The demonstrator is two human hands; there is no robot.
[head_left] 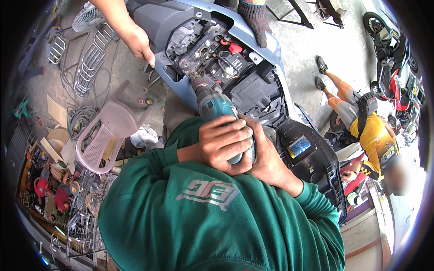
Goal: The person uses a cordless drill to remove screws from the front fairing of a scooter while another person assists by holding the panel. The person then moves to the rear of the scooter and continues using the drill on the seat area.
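I hold a teal and black cordless drill (212, 106) in both hands. My left hand (224, 143) wraps around its grip from the left. My right hand (267, 159) cups the grip from the right and behind. The drill's nose points into the exposed wiring and metal parts (205, 52) of a light blue scooter (178, 88) whose panels are off. Another person's bare hand (140, 44) rests on the scooter's left edge. A dark gloved hand (255, 20) touches its top edge. My green sleeves fill the lower part of the view.
A pink plastic chair (108, 135) stands to the left, with wire racks (92, 58), a fan (86, 17) and coiled cable behind it. A person in a yellow shirt (377, 137) sits at the right. A red motorcycle (395, 67) is parked at the far right.
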